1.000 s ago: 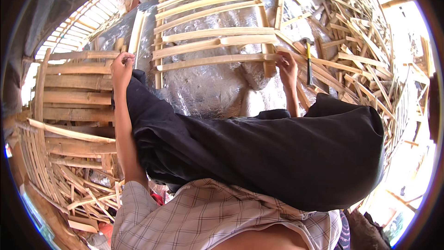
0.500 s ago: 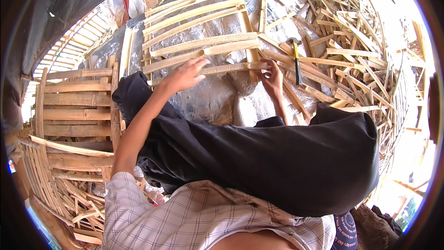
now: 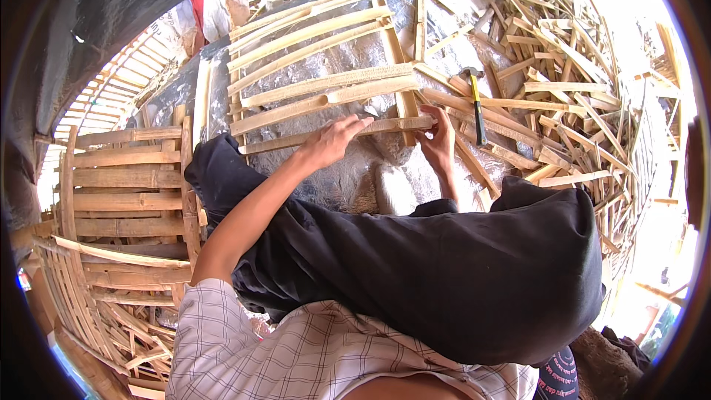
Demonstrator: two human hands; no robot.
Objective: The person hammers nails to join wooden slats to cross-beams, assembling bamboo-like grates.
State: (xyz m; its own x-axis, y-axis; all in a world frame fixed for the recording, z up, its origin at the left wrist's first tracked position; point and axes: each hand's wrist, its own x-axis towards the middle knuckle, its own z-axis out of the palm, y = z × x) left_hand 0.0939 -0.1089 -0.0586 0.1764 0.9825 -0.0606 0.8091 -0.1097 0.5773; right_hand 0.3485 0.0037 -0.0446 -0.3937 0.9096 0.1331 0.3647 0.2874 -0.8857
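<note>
A ladder-like frame of pale bamboo slats (image 3: 318, 67) lies on a grey sheet in front of me. The nearest slat (image 3: 278, 142) runs crosswise, its right end over the frame's right side rail (image 3: 402, 104). My left hand (image 3: 331, 142) is closed over the middle of this slat, fingers pointing right along it. At the slat's right end, my right hand (image 3: 437, 137) has its fingers bent around the tip, the thumb on the near side. A hammer (image 3: 476, 107) with a yellow and black handle lies right of the frame, apart from both hands.
Loose bamboo strips (image 3: 563, 96) are heaped along the right. A finished-looking slatted bamboo panel (image 3: 129, 200) stands at my left, with more strips (image 3: 137, 333) below it. My leg in black cloth (image 3: 429, 267) stretches across, close in front of me.
My left hand has come down and right from above the frame onto the nearest slat. My right hand stays at the slat's end. The whole view has shifted slightly.
</note>
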